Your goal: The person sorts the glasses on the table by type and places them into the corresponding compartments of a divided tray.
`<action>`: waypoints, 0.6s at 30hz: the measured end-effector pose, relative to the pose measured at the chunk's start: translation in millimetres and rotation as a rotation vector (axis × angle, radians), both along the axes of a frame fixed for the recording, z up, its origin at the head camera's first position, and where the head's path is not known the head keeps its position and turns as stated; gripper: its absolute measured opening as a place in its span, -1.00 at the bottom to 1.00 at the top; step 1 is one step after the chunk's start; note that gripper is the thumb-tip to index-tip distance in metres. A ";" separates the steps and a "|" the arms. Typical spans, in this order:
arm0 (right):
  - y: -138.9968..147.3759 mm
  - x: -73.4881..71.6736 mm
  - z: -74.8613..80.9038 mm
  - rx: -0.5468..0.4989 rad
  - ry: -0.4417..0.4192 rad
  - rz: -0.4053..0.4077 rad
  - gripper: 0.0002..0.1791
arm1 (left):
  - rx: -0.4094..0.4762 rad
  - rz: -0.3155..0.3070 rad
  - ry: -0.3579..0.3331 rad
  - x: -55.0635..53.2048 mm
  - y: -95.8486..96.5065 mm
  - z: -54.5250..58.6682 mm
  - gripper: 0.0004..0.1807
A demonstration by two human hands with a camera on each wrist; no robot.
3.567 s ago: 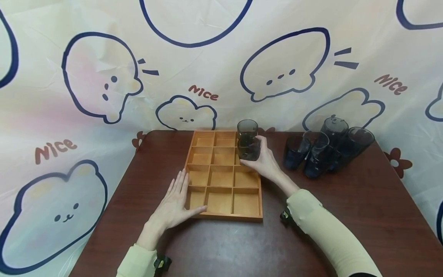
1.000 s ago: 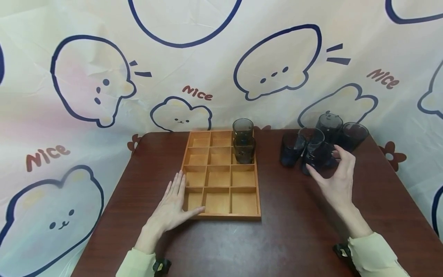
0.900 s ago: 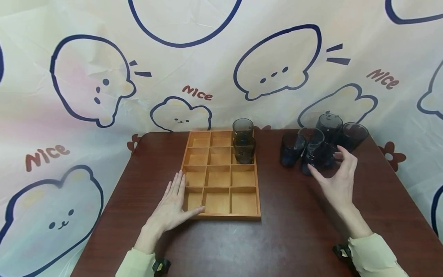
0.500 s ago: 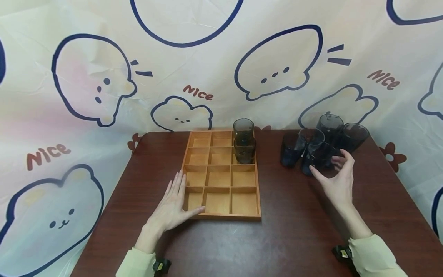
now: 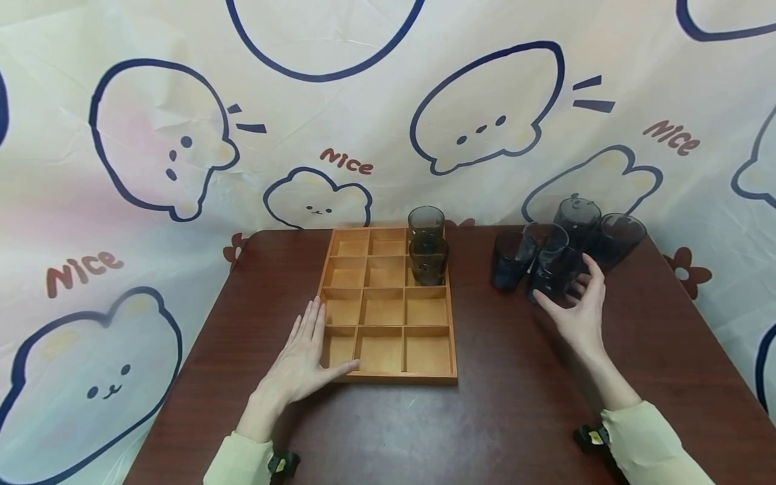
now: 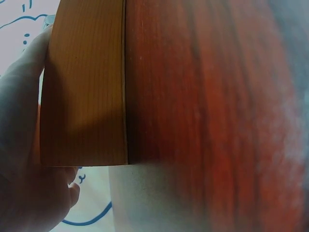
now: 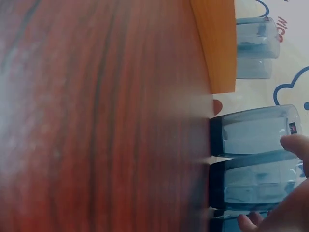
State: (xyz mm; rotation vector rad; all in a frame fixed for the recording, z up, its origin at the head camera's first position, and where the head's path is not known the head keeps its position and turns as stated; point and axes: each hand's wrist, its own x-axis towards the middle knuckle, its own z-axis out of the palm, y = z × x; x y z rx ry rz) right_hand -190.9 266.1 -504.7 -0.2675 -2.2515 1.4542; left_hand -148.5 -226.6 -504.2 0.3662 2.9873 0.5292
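Note:
My left hand [image 5: 298, 360] lies with straight fingers along the left side of a wooden divided tray [image 5: 388, 379], its thumb at the near edge. Two smoky glass tumblers stand in the tray's right column: a far tumbler [image 5: 426, 219] and a nearer tumbler [image 5: 428, 269]. On the right, my right hand [image 5: 582, 316] grips the front tumbler [image 5: 553, 273] of a dark cluster, thumb on its left and fingers on its right. In the right wrist view, the thumb and curled fingertips lie on either side of that tumbler [image 7: 256, 186].
Close around the gripped tumbler stand other dark tumblers, including a left tumbler [image 5: 508, 266], a back tumbler [image 5: 578, 215] and a right tumbler [image 5: 620, 236]. A dark wooden table [image 5: 485, 417] bears everything. A printed cloth [image 5: 364, 114] hangs right behind its far edge.
Earlier my right hand held a tumbler over the tray's right column; that tumbler now stands there. The hand moved to the cluster, then shifted slightly left onto the front tumbler. My left hand stayed.

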 end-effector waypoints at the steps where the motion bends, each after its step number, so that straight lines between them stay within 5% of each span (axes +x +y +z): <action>1: -0.6 -0.6 -1.0 0.014 0.009 -0.008 0.19 | 0.000 0.001 0.000 0.0 -0.1 -0.1 0.49; 9: -6.3 -8.7 -3.3 0.064 0.040 -0.030 0.24 | 0.003 0.000 0.006 -0.2 -0.4 1.7 0.49; 18: -17.0 -13.7 -7.8 -0.102 0.055 -0.033 0.27 | 0.009 0.001 0.001 0.5 -0.8 1.7 0.49</action>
